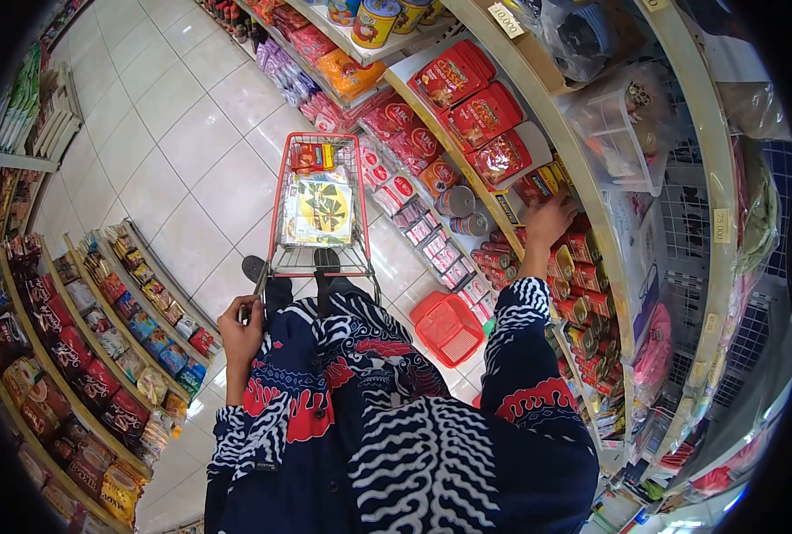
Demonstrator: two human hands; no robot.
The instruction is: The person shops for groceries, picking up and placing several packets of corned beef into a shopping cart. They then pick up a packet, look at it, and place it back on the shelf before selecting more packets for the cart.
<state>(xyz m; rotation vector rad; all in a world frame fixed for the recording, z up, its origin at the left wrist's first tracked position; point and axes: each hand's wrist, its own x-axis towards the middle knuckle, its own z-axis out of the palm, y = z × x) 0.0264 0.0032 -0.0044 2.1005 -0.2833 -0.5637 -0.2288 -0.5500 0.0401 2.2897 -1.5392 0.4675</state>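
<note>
My left hand [240, 327] is closed round a thin bar at the near left corner of the shopping cart [359, 182]. The cart is a small wire one with a red rim. Inside lie a red and yellow packet [313, 157] and a flat yellow and white pack with a black pattern [319, 211]. On the right, my right hand [549, 222] reaches into a shelf, its fingers bent at the near edge of another red and yellow packet [541, 182]. Part of the fingertips is hidden. Below that hand stand stacked cans [583, 285].
Large red pouches [454, 73] line the shelf beyond my right hand. A red plastic basket [448, 329] sits on the tiled floor [169, 133] near the lower shelf. To the left, snack shelves [116, 325] curve along the aisle. A clear plastic bin [614, 133] juts out above.
</note>
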